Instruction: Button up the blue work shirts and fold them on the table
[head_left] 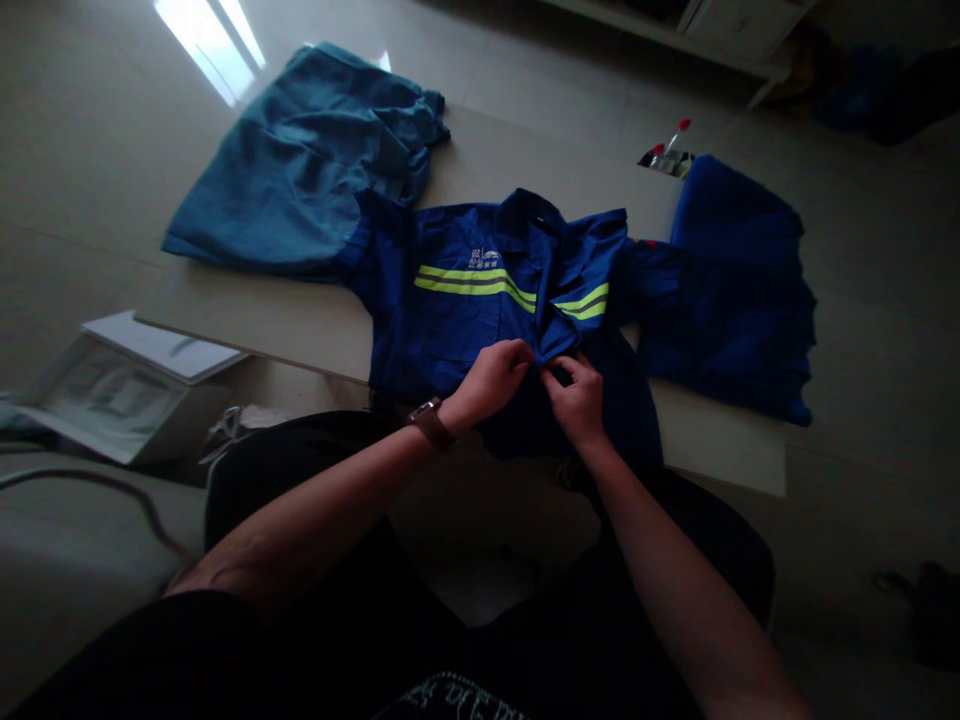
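Note:
A dark blue work jacket with yellow reflective stripes lies face up on a low white table, collar away from me. My left hand, with a brown watch on its wrist, pinches the jacket's front edge near the middle. My right hand pinches the opposite front edge right beside it. Both hands are closed on the fabric and almost touch each other over the front opening.
A pile of lighter blue cloth lies at the table's back left. Dark blue folded cloth hangs over the right end. Small bottles stand behind it. An open white box sits on the floor at left.

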